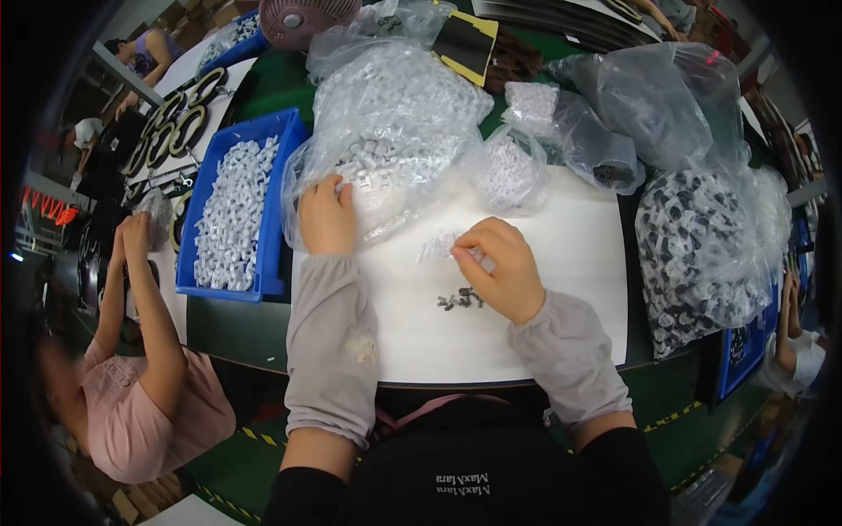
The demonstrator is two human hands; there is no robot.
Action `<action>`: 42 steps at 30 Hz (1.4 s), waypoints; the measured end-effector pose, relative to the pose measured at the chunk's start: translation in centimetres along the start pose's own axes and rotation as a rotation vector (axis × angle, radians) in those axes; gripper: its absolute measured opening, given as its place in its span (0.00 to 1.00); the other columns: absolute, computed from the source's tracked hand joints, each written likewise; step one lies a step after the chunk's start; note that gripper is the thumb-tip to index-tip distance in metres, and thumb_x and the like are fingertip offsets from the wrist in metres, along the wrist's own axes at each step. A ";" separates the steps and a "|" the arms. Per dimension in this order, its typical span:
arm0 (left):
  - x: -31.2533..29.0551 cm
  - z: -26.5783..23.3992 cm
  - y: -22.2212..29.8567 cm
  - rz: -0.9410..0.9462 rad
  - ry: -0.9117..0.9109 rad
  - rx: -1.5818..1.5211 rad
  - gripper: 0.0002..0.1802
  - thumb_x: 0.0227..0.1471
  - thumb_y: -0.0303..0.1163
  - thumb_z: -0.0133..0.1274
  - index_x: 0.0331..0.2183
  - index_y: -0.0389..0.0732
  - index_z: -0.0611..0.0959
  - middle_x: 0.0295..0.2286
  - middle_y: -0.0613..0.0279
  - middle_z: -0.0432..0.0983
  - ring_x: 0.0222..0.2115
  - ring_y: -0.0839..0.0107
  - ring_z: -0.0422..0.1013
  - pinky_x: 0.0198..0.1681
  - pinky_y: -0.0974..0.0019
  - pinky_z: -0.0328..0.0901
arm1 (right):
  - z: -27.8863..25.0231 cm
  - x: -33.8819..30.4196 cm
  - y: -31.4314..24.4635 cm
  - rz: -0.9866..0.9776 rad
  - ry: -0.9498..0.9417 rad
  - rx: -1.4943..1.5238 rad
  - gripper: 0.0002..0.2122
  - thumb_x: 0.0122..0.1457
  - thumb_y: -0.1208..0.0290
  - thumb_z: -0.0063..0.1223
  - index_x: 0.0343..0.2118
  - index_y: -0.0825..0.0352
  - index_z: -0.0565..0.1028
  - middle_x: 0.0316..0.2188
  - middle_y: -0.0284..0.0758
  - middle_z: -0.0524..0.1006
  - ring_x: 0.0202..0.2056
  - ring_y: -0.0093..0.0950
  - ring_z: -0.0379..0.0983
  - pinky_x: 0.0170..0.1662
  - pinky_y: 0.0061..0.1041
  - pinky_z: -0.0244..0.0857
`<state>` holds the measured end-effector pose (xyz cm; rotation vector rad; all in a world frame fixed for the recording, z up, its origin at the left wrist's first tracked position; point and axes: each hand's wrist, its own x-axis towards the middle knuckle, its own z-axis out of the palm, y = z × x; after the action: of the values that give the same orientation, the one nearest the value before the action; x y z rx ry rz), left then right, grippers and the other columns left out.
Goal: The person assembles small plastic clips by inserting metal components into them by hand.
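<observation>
My left hand is at the near left edge of a large clear plastic bag of small white plastic parts. Its fingers curl inward; what they hold, if anything, is hidden. Over the white sheet, my right hand is closed in a pinch, and whatever lies between the fingertips is too small to name. Beside those fingertips lies a small heap of clear or whitish pieces. Small dark grey pieces are scattered just nearer to me. Grey sleeve covers are on both forearms.
A blue bin full of white parts stands left. A bag of black and white parts sits right. Smaller clear bags and a pink fan are behind. A co-worker in a pink shirt works at left; others are farther off.
</observation>
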<state>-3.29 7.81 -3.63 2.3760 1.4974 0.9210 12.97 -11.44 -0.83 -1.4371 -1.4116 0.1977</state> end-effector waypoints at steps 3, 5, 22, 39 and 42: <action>-0.1 -0.6 0.1 0.029 -0.016 -0.023 0.12 0.46 0.32 0.54 0.35 0.39 0.78 0.34 0.50 0.74 0.36 0.53 0.68 0.39 0.60 0.63 | -0.1 -0.1 0.2 0.014 -0.071 -0.028 0.03 0.45 0.77 0.56 0.23 0.65 0.73 0.23 0.30 0.71 0.27 0.30 0.67 0.30 0.27 0.56; -0.1 -1.2 0.6 -0.004 -0.143 -0.091 0.12 0.46 0.31 0.55 0.35 0.38 0.78 0.31 0.53 0.73 0.32 0.60 0.69 0.37 0.65 0.64 | -0.3 -0.3 0.5 -0.003 -0.251 -0.013 0.02 0.45 0.75 0.56 0.23 0.62 0.74 0.23 0.27 0.71 0.28 0.27 0.67 0.33 0.27 0.54; -3.2 -2.7 6.6 -0.250 -0.337 -1.388 0.12 0.53 0.30 0.50 0.39 0.35 0.73 0.27 0.65 0.71 0.27 0.79 0.66 0.33 0.75 0.62 | 0.6 -1.6 -0.4 -0.194 -0.571 -0.314 0.04 0.45 0.74 0.54 0.25 0.58 0.75 0.24 0.25 0.69 0.31 0.24 0.66 0.38 0.27 0.52; -6.0 -1.9 7.8 -0.261 -1.014 -1.726 0.12 0.52 0.27 0.51 0.40 0.38 0.70 0.31 0.63 0.72 0.30 0.75 0.69 0.35 0.73 0.65 | -1.0 0.2 -2.3 -0.120 0.200 0.102 0.08 0.47 0.86 0.54 0.31 0.70 0.72 0.35 0.39 0.67 0.28 0.26 0.70 0.31 0.21 0.66; -6.1 -1.9 7.6 -0.328 -1.062 -1.857 0.12 0.54 0.31 0.49 0.40 0.38 0.70 0.31 0.62 0.72 0.30 0.75 0.69 0.36 0.71 0.66 | -1.0 -0.1 -2.7 -0.082 0.182 0.180 0.08 0.49 0.87 0.52 0.32 0.71 0.71 0.35 0.39 0.66 0.27 0.25 0.72 0.29 0.19 0.69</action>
<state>-0.49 -1.35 -1.07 0.7679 0.1421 0.3476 11.96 -12.74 1.54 -1.2165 -1.2681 0.1348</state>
